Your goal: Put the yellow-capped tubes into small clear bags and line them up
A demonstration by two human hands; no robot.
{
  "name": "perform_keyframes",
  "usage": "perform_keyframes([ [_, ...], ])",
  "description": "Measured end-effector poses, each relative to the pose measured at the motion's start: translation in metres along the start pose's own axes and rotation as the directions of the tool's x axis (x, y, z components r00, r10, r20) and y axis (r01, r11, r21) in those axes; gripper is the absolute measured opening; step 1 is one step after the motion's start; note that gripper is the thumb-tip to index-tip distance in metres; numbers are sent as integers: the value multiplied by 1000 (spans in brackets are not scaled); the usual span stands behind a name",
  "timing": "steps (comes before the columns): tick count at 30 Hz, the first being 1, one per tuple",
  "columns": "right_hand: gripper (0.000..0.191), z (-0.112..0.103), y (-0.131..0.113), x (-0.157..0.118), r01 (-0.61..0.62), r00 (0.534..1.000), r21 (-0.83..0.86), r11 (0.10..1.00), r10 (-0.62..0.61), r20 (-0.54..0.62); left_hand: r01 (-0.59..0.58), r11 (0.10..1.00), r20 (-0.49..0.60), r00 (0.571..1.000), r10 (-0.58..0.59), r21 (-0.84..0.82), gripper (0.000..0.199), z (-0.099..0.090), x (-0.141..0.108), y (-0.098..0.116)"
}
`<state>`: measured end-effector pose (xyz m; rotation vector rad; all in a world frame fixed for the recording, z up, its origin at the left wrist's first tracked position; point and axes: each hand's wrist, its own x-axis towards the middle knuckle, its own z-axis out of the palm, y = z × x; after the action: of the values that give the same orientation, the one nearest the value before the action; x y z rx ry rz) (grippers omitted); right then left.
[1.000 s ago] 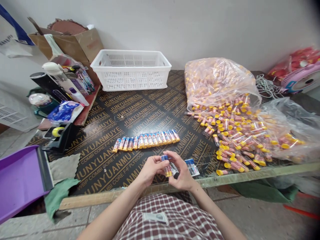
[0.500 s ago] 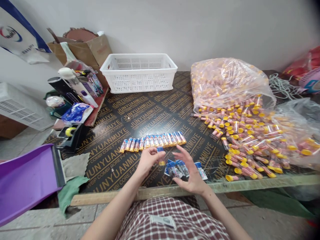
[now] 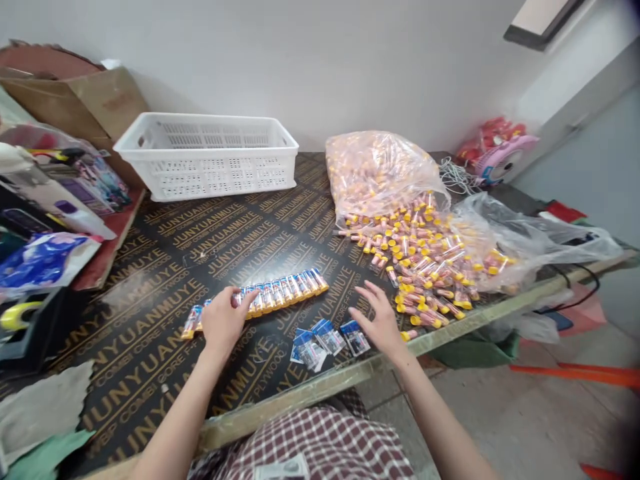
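Several wrapped tubes [image 3: 281, 292] lie in a row on the table [image 3: 240, 233], seemingly light, stiff and slick, best pinched mid-barrel, with the left hand [image 3: 223, 321] curled over the row's left part, its pinch hidden, and the right hand [image 3: 382, 325] spread, empty, right of the row.

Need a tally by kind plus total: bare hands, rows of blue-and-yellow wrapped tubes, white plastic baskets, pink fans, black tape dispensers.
Bare left hand, bare right hand: 2
Row of blue-and-yellow wrapped tubes, partly hidden: 1
White perforated plastic basket: 1
Pink fan: 1
Black tape dispenser: 1
Total: 6
Yellow-capped clear tubes: too heaped to count, excluded.
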<state>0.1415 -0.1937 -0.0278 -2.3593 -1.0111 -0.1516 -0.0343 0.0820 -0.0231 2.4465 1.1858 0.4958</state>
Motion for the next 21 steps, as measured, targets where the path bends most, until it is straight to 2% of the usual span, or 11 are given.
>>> perform_keyframes([
  [1, 40, -5, 15, 3, -58, 998, -186, 981, 61, 6, -31, 998, 35, 999, 33, -60, 47, 3, -10, 4],
  [2, 38, -11, 29, 6, -109, 991, -381, 918, 130, 30, -57, 991, 108, 992, 70, -121, 46, 6, -20, 9],
  [4, 32, -22, 54, 10, -167, 979, -483, 860, 202, 20, -75, 975, 324, 935, 142, -208, 44, 17, -42, 20],
  [6, 32, -31, 73, 14, -211, 968, -538, 816, 252, 3, -82, 974, 447, 878, 172, -213, 39, 30, -61, 29],
  [10, 36, -39, 96, 18, -264, 951, -599, 756, 308, -31, -90, 977, 456, 873, 171, -193, 24, 48, -78, 38],
  [13, 28, -40, 105, 19, -276, 946, -607, 746, 323, -32, -111, 972, 461, 865, 198, -208, 12, 53, -79, 39],
  [17, 20, -41, 110, 22, -252, 956, -554, 793, 291, -18, -147, 971, 477, 850, 222, -189, 14, 52, -78, 40],
  [21, 21, -36, 98, 26, -200, 977, -417, 887, 212, -16, -198, 966, 472, 844, 253, -164, 15, 48, -80, 41],
])
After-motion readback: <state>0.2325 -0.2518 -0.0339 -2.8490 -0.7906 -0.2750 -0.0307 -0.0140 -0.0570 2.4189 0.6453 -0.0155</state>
